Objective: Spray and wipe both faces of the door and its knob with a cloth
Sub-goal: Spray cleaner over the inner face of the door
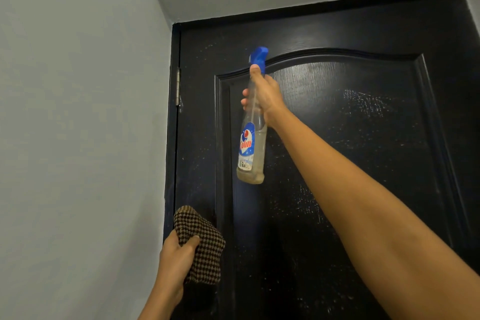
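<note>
**Spray bottle raised at black door, cloth waiting below**

You face the black door [350, 138], shut in its frame, its long axis upright. Its arched panel is flecked with fine droplets, and it stands dead ahead of both hands. Your right hand [263, 97] reaches highest, fingers wrapped round the neck of the spray bottle [252, 148]. The bottle hangs near upright, base down, with the blue nozzle [258, 56] on top, seemingly aimed at the door's upper left. Lower down, by the hinge-side edge, your left hand [176, 254] grips the folded checked cloth [202, 241] close to the surface; whether it touches cannot be told. The speckled panel lies up and to the right of the cloth, so that hand looks best placed to wipe next. The knob is out of view.
</note>
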